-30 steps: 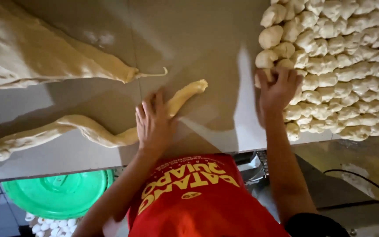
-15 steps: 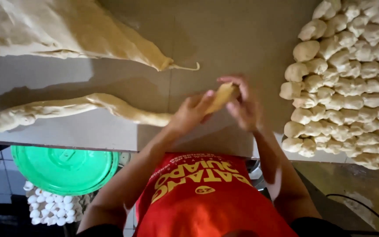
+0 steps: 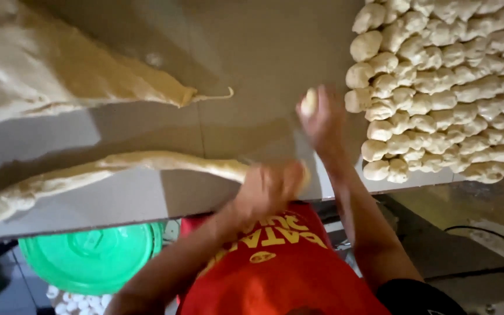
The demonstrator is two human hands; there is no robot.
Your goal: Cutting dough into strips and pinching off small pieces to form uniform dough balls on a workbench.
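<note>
Gripping the dough rope's (image 3: 141, 166) near-edge end, left hand (image 3: 272, 186) closed on it | rope runs lengthwise leftward along the surface (image 3: 252, 52) | right hand (image 3: 322, 119) pinches a dough piece (image 3: 308, 100) beside the pile of dough pieces (image 3: 450, 87), right edge

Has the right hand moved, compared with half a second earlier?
Yes. The right hand, with a small dough piece, has left the dough rope end and gone toward the heap of dough pieces.
</note>
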